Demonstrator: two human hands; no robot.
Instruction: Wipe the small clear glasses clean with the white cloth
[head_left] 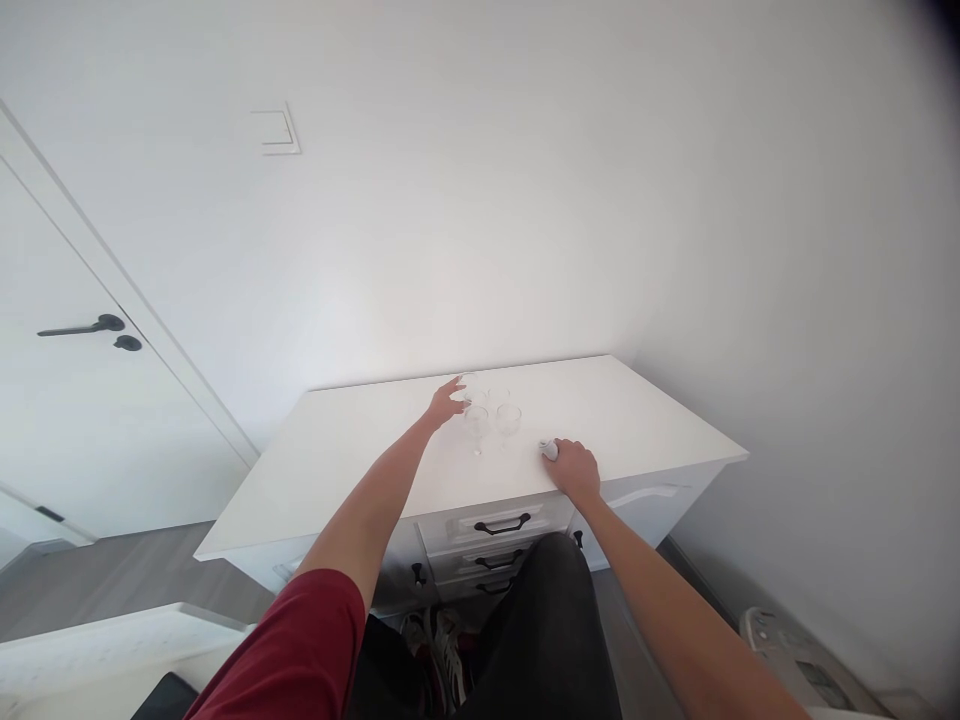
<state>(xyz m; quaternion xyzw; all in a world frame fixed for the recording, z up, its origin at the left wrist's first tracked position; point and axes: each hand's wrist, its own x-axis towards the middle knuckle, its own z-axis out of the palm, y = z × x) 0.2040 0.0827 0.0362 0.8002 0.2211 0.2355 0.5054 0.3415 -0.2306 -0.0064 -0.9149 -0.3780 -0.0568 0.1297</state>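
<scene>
Several clear stemmed glasses [477,421] stand together near the middle of a white dresser top [345,460]. My left hand [445,403] stretches out with its fingers apart, the fingertips at the far-left glass [471,386]. My right hand [574,467] rests closed on the dresser to the right of the glasses, wrapped round a small whitish object [550,449] that I cannot name. Another glass [508,419] stands between the two hands.
The dresser has drawers with black handles [502,525] below its front edge. A white wall rises behind and to the right. A white door with a black lever [82,327] is at the left. A pale appliance [795,660] lies on the floor at lower right.
</scene>
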